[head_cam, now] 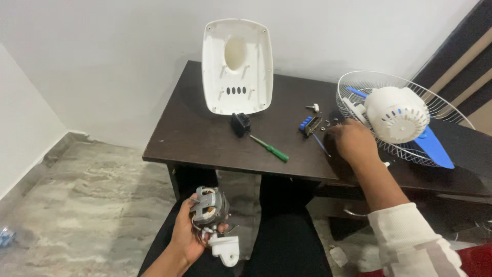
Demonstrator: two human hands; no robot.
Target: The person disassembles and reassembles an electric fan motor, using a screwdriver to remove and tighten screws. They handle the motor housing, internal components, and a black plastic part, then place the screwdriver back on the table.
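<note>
Dark table (205,138) below white wall, left hand (185,233) clamped on fan motor (209,206), right hand's (353,141) grip indiscernible among small screws (328,123).

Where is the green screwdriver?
The green-handled screwdriver lies on the dark wooden table, near its front edge, between the small black block and the right hand.

Plenty of open room is sitting along the bench's (205,138) left edge and front-left corner, nothing is blocking a reach there. The white housing shell (236,66) is leaning at the back edge, with a small black block (240,123) just in front and a green screwdriver (270,149) lying toward the front edge. The right end is getting crowded: wire fan guard (359,82), white motor cover (397,114), blue blade (433,146), small parts (310,124) beside the right hand (353,141).
</note>
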